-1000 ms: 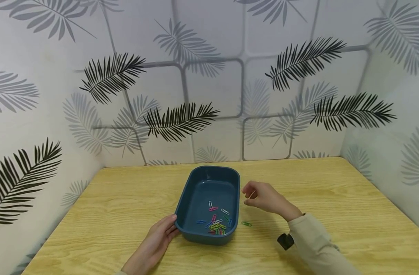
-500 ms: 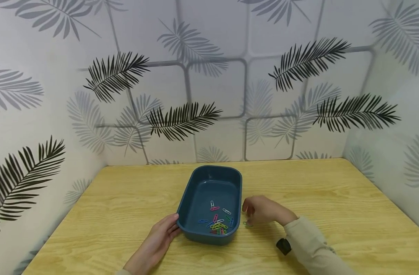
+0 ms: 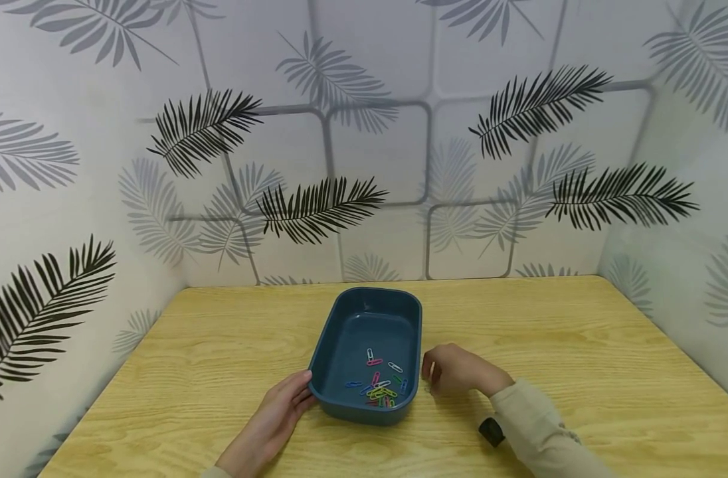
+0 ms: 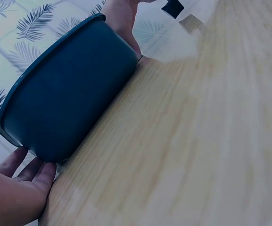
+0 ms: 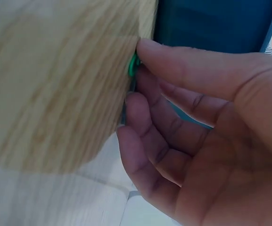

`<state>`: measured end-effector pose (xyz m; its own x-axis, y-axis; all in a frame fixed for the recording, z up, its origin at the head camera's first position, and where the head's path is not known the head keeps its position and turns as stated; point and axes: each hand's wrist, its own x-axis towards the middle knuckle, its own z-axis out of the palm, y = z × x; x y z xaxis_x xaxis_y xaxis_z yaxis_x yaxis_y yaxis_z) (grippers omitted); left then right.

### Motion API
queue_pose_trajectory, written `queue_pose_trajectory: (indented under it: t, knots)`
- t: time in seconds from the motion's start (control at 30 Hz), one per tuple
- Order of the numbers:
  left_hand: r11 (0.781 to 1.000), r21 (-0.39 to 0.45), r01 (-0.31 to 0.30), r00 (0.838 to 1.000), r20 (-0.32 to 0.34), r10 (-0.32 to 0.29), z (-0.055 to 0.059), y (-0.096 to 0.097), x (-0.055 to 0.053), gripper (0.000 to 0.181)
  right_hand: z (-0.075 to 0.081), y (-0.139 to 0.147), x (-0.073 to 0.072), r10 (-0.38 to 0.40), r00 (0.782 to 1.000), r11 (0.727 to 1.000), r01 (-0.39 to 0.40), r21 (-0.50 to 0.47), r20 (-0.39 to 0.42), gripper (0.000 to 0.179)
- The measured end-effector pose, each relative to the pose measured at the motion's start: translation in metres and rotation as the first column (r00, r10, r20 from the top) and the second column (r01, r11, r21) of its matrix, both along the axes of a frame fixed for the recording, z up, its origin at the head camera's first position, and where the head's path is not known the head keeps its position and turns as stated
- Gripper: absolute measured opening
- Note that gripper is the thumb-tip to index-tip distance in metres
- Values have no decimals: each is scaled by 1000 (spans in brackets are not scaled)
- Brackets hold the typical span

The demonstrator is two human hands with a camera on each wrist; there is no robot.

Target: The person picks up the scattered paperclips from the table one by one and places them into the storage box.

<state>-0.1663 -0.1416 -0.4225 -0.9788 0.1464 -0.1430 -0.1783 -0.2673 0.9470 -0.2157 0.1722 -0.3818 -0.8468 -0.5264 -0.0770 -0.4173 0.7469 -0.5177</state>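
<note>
A dark blue plastic tray [image 3: 364, 415] with rounded corners stands on the wooden table. Inside, several coloured paper clips [image 3: 378, 393] lie mostly toward its near end. My left hand [image 3: 280, 415] holds the tray at its near left corner; in the left wrist view, the thumb is at the rim and the fingers [image 4: 44, 176] lie against the outer wall. Just right of the tray, my right hand [image 3: 459, 370] is down at the tabletop. Its thumb and forefinger pinch a green paper clip [image 5: 132, 66], as the right wrist view shows; the fingers partly cover it.
The light wood table [image 3: 220, 332] runs back to a wall [image 3: 376, 153] papered with leaf patterns, and walls also rise on the left and right. A small black object [image 3: 492, 431] sits by the right sleeve [image 3: 537, 425].
My right hand has come down and slightly toward me onto the green paper clip, which lay loose beside the tray, and now pinches it. My left hand keeps its place on the tray.
</note>
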Motion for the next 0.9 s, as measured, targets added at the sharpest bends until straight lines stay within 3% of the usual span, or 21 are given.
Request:
queue_pose_trajectory:
  t: [0.47, 0.77, 0.9]
  knots:
    - [1000, -5, 26, 1000, 4, -26, 0, -1, 0, 58, 4, 5, 1, 147, 989, 989, -148, -17, -23, 17]
    - [1000, -14, 26, 1000, 5, -26, 0, -1, 1, 58, 7, 10, -1, 93, 996, 996, -93, -13, -11, 16]
    - [1000, -11, 18, 1000, 11, -18, 0, -1, 2, 60, 11, 23, -6, 103, 995, 994, -103, -33, -16, 17]
